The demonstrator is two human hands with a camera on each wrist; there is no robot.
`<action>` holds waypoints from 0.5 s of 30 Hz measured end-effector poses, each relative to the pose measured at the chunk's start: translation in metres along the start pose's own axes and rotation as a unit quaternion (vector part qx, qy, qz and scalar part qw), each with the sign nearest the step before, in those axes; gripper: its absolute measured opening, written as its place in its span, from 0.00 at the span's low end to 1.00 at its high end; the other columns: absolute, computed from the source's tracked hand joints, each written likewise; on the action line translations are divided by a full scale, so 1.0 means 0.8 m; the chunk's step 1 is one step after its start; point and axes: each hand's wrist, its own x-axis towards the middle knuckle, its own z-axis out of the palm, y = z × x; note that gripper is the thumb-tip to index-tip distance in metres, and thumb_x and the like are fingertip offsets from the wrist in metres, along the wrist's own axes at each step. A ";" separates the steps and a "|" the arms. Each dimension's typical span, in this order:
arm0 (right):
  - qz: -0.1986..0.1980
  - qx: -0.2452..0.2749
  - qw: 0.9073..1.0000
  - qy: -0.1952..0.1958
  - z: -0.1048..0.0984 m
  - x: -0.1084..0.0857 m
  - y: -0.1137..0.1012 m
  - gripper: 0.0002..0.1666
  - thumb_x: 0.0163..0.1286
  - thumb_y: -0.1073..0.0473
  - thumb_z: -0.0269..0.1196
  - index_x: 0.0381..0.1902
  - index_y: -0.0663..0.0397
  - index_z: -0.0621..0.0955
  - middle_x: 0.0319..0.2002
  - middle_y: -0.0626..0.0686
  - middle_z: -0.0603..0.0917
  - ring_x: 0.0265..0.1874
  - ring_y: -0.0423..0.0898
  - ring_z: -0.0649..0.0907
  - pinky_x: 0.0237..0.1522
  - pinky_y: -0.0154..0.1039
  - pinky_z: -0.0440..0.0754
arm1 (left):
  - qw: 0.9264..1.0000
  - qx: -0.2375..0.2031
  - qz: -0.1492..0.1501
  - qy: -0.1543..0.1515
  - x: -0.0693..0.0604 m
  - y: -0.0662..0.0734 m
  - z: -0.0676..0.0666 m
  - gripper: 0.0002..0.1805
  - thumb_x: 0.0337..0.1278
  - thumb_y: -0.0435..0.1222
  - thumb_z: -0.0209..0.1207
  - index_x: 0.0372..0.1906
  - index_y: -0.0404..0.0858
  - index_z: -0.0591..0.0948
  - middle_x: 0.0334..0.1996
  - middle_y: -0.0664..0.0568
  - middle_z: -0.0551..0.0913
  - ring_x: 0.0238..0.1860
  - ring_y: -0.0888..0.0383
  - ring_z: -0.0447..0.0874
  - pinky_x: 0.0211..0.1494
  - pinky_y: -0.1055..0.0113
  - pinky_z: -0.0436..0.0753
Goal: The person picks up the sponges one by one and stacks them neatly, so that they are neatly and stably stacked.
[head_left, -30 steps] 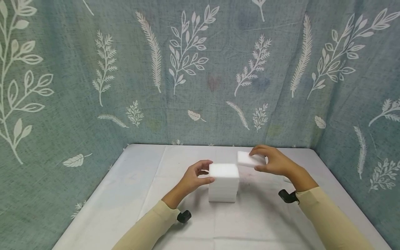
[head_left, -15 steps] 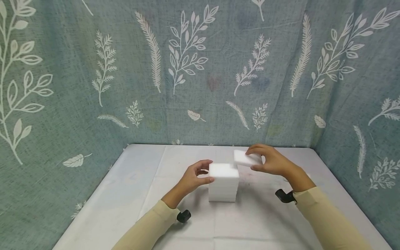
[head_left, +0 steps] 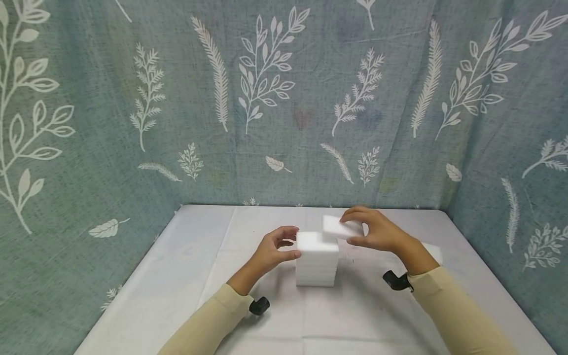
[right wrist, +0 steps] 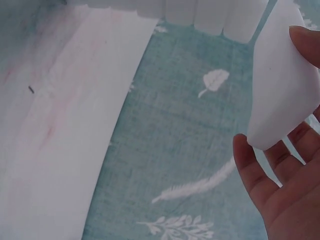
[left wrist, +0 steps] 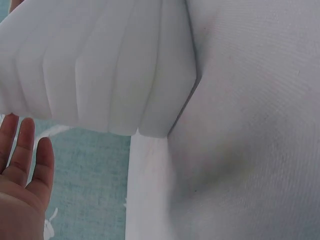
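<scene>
A neat stack of white sponge blocks (head_left: pixel 316 268) stands on the white-covered table. At its upper left is my left hand (head_left: pixel 272 251), thumb near the front corner and fingers toward the back. In the left wrist view, the fingers (left wrist: pixel 44 160) are fairly straight and lie at the side of the stack (left wrist: pixel 100 65). My right hand (head_left: pixel 374 231) pinches one white sponge block (head_left: pixel 334 227) between thumb and fingers. That block is just above the stack's right rear part; whether they touch I cannot tell. In the right wrist view, the held block (right wrist: pixel 280 75) is tilted beside the stack (right wrist: pixel 242 20).
Another white block (head_left: pixel 434 252) lies on the table (head_left: pixel 248 315) at the right, partly hidden behind my right wrist. A green-blue cloth (head_left: pixel 284 162) with a leaf pattern hangs around the back and sides.
My right hand has moved left with the sponge block, bringing it over the stack's edge. My left hand has shifted slightly left. The block behind my right wrist shows more now.
</scene>
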 end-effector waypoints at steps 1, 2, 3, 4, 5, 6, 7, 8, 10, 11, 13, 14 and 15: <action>-0.003 0.001 1.000 0.000 0.001 0.001 -0.001 0.24 0.57 0.55 0.73 0.52 0.42 0.81 0.55 0.43 0.77 0.57 0.46 0.75 0.54 0.51 0.75 | 1.000 0.001 -0.003 0.000 0.001 -0.004 0.000 0.30 0.48 0.28 0.71 0.59 0.28 0.74 0.50 0.40 0.79 0.54 0.41 0.76 0.59 0.42 0.72; -0.006 0.002 1.000 0.000 0.002 0.002 -0.002 0.24 0.57 0.55 0.73 0.52 0.42 0.81 0.55 0.43 0.77 0.57 0.46 0.75 0.55 0.51 0.75 | 1.000 0.005 -0.002 0.001 0.001 -0.009 0.001 0.31 0.48 0.29 0.71 0.59 0.29 0.74 0.50 0.41 0.80 0.54 0.43 0.76 0.59 0.42 0.73; -0.008 0.003 1.000 0.000 0.003 0.003 -0.004 0.24 0.57 0.55 0.73 0.52 0.43 0.81 0.55 0.43 0.77 0.57 0.46 0.75 0.55 0.51 0.75 | 1.000 0.007 -0.002 0.003 0.002 -0.015 0.001 0.31 0.48 0.29 0.71 0.59 0.29 0.74 0.50 0.41 0.80 0.53 0.45 0.76 0.59 0.43 0.73; -0.011 0.004 1.000 0.001 0.003 0.004 -0.005 0.24 0.56 0.55 0.73 0.52 0.42 0.81 0.55 0.44 0.78 0.57 0.47 0.75 0.55 0.51 0.75 | 1.000 0.008 0.000 0.006 0.003 -0.020 0.001 0.31 0.47 0.29 0.72 0.60 0.30 0.74 0.50 0.42 0.80 0.53 0.47 0.77 0.59 0.43 0.73; -0.012 0.003 1.000 0.002 0.004 0.005 -0.006 0.24 0.56 0.55 0.73 0.52 0.42 0.81 0.55 0.44 0.78 0.57 0.46 0.75 0.55 0.51 0.75 | 1.000 0.010 0.000 0.009 0.005 -0.027 0.001 0.32 0.47 0.29 0.72 0.60 0.30 0.74 0.51 0.43 0.80 0.53 0.48 0.77 0.59 0.44 0.73; -0.012 0.002 1.000 0.002 0.005 0.006 -0.007 0.24 0.56 0.54 0.74 0.52 0.42 0.81 0.55 0.44 0.78 0.57 0.46 0.75 0.56 0.51 0.75 | 1.000 0.010 0.001 0.011 0.006 -0.033 0.001 0.32 0.47 0.29 0.72 0.60 0.31 0.74 0.51 0.43 0.80 0.53 0.48 0.77 0.59 0.44 0.73; -0.013 0.003 1.000 0.002 0.005 0.007 -0.008 0.24 0.56 0.54 0.74 0.52 0.41 0.81 0.55 0.44 0.78 0.57 0.46 0.75 0.56 0.51 0.75 | 1.000 0.008 0.000 0.014 0.007 -0.039 0.001 0.33 0.46 0.29 0.73 0.60 0.32 0.74 0.51 0.44 0.80 0.53 0.49 0.77 0.59 0.45 0.74; -0.013 0.004 1.000 0.000 0.006 0.008 -0.010 0.24 0.56 0.54 0.74 0.52 0.41 0.81 0.55 0.44 0.78 0.57 0.45 0.75 0.56 0.51 0.75 | 1.000 0.007 0.001 0.016 0.008 -0.042 0.001 0.33 0.46 0.30 0.73 0.60 0.32 0.75 0.51 0.45 0.80 0.53 0.49 0.77 0.59 0.46 0.74; -0.013 0.008 1.000 -0.003 0.007 0.010 -0.012 0.24 0.56 0.54 0.74 0.52 0.41 0.81 0.55 0.44 0.78 0.57 0.44 0.75 0.56 0.50 0.75 | 1.000 0.004 0.000 0.017 0.009 -0.045 0.001 0.32 0.45 0.31 0.74 0.60 0.34 0.75 0.50 0.46 0.80 0.53 0.50 0.77 0.59 0.48 0.75; -0.016 0.009 1.000 -0.004 0.008 0.011 -0.013 0.24 0.56 0.54 0.74 0.52 0.41 0.81 0.55 0.43 0.78 0.57 0.44 0.75 0.56 0.51 0.75 | 1.000 0.004 -0.001 0.017 0.009 -0.045 0.001 0.32 0.45 0.32 0.74 0.59 0.35 0.76 0.50 0.47 0.80 0.53 0.50 0.77 0.59 0.49 0.75; -0.020 0.013 1.000 -0.006 0.010 0.013 -0.015 0.25 0.56 0.54 0.74 0.52 0.42 0.81 0.55 0.44 0.78 0.57 0.45 0.75 0.56 0.51 0.75 | 1.000 0.005 -0.001 0.017 0.009 -0.046 0.001 0.32 0.45 0.33 0.74 0.59 0.37 0.76 0.50 0.48 0.81 0.52 0.51 0.77 0.59 0.51 0.76; -0.022 0.014 1.000 -0.007 0.011 0.014 -0.016 0.25 0.55 0.54 0.74 0.52 0.42 0.82 0.55 0.43 0.78 0.57 0.45 0.75 0.56 0.51 0.76 | 1.000 0.006 0.000 0.017 0.009 -0.046 0.001 0.32 0.45 0.34 0.74 0.59 0.38 0.77 0.50 0.49 0.81 0.52 0.52 0.78 0.58 0.52 0.76; -0.024 0.016 1.000 -0.006 0.011 0.014 -0.017 0.25 0.55 0.55 0.75 0.52 0.43 0.82 0.55 0.44 0.78 0.57 0.45 0.75 0.55 0.51 0.76 | 1.000 0.007 0.000 0.016 0.008 -0.046 0.001 0.32 0.45 0.35 0.75 0.59 0.38 0.77 0.50 0.49 0.81 0.52 0.52 0.78 0.58 0.53 0.76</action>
